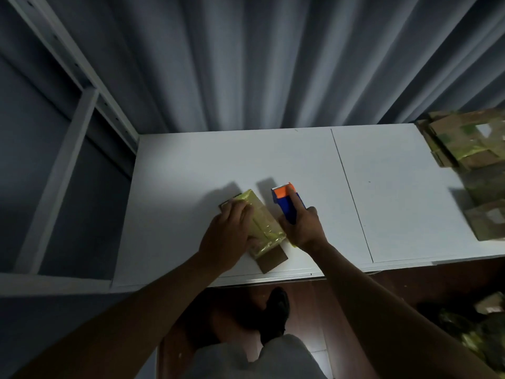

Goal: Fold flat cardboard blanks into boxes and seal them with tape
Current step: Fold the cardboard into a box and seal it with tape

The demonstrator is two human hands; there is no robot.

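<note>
A small cardboard box (266, 228) wrapped in yellowish tape lies on the white table (191, 165) near its front edge, with a brown flap sticking out at its near end. My left hand (228, 232) lies on top of the box, fingers curled over its left side. My right hand (303, 228) grips a blue tape dispenser (287, 199) with an orange front, just right of the box; the index finger runs along its top.
Taped cardboard boxes (470, 143) are stacked at the table's right end, with more (489, 220) nearer the front. A grey curtain hangs behind the table. White shelf framing (68, 149) stands at the left. More boxes (486, 329) lie on the floor at the right.
</note>
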